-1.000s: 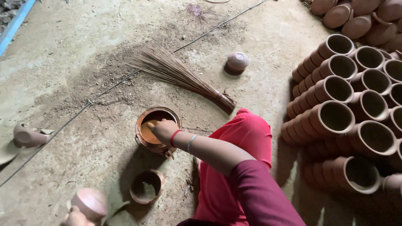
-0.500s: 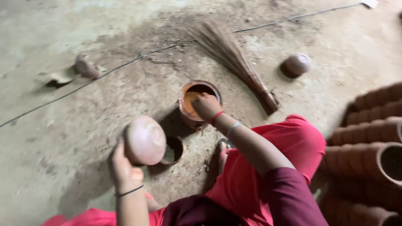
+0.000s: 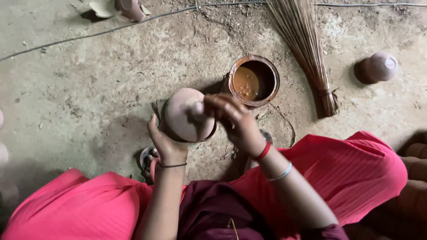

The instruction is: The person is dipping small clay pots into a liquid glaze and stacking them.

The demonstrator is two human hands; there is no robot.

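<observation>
My left hand (image 3: 165, 143) holds a round, pale clay pot (image 3: 186, 114) bottom-up in front of me, gripping it from below. My right hand (image 3: 233, 121) rests on the pot's right side, its fingers pressed to the surface; I cannot tell whether they hold a rag. Just beyond the pot stands a small clay bowl (image 3: 262, 69) with orange-brown liquid inside. Under the held pot part of a dark ring-shaped stand on the floor shows at its right edge.
A straw broom (image 3: 307, 49) lies on the earthen floor to the right of the bowl. Another upturned clay pot (image 3: 377, 67) sits at the far right. A thin cord (image 3: 111, 29) crosses the floor at the top, near a pot and shards (image 3: 120, 6). Pink-clothed knees flank me.
My right hand has left the bowl of liquid and come onto the pot. My left hand has brought the pot in toward the middle, and the view has shifted down and closer.
</observation>
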